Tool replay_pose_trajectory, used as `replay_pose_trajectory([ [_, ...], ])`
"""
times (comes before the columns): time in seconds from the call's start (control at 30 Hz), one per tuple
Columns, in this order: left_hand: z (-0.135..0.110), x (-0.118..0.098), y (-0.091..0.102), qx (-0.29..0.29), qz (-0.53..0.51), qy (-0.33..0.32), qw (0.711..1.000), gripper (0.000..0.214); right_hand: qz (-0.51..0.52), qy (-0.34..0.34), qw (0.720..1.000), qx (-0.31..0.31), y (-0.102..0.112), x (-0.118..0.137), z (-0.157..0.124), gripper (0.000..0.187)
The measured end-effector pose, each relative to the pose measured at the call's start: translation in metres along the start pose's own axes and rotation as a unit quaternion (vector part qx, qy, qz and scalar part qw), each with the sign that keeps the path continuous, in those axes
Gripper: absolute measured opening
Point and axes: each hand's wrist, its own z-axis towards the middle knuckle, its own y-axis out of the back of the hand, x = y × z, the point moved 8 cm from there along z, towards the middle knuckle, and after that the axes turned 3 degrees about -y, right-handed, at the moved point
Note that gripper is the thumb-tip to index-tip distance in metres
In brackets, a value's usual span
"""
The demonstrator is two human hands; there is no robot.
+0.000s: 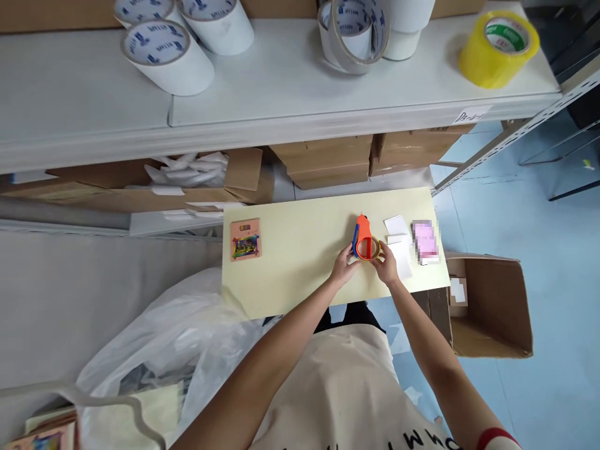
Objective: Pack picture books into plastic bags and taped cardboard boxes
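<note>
Over the pale yellow table (290, 250) I hold an orange tape dispenser (362, 230) with blue on its left edge. My left hand (345, 267) is closed on its left lower side. My right hand (385, 265) grips the lower right side, where a yellowish tape roll (377, 249) shows. Some fingertips are hidden behind the dispenser. Just right of my right hand lie white papers (401, 257), and past them a pink-purple item (425, 240), blurred out. Off to the left on the tabletop is a flat pinkish pack (245, 239) with a colourful picture.
A grey shelf (281, 81) above the table carries white tape rolls (171, 59) and a yellow tape roll (499, 50). Cardboard boxes (328, 159) stand below it. An open carton (497, 306) is at the right, a clear plastic bag (173, 331) at the left.
</note>
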Motion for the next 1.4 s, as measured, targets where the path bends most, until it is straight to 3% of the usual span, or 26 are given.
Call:
replay_pose_trajectory([
  [0.2,0.002,0.010,-0.003,-0.013,0.000,0.030,0.999,0.083,0.011,-0.012,1.000,0.020,-0.001,-0.007,0.003,0.073],
  [0.37,-0.001,0.011,-0.008,0.007,-0.021,0.042,0.999,0.086,-0.039,-0.012,0.999,0.035,0.000,-0.011,-0.002,0.081],
  [0.5,-0.012,0.018,0.000,0.005,-0.034,0.079,0.996,0.087,-0.112,0.026,0.993,-0.001,0.005,0.002,-0.014,0.078],
  [0.63,-0.037,0.020,0.027,0.003,-0.038,0.086,0.996,0.081,-0.173,0.116,0.976,-0.057,0.009,0.037,-0.036,0.061],
  [0.8,-0.086,0.016,0.091,-0.050,-0.026,0.062,0.996,0.066,-0.214,0.214,0.952,-0.049,-0.017,0.078,-0.065,0.037],
  [0.97,-0.148,0.021,0.168,-0.157,-0.036,0.018,0.987,0.052,-0.218,0.268,0.938,0.012,-0.091,0.100,-0.092,0.025],
  [1.17,-0.242,0.045,0.270,-0.317,-0.020,-0.009,0.948,0.037,-0.218,0.311,0.904,0.195,-0.228,0.114,-0.166,0.023],
  [1.3,-0.303,0.067,0.333,-0.379,0.005,-0.037,0.925,0.031,-0.249,0.314,0.857,0.323,-0.314,0.103,-0.225,0.022],
  [1.4,-0.341,0.091,0.374,-0.403,0.040,-0.007,0.914,0.028,-0.313,0.316,0.800,0.404,-0.373,0.087,-0.264,0.023],
])
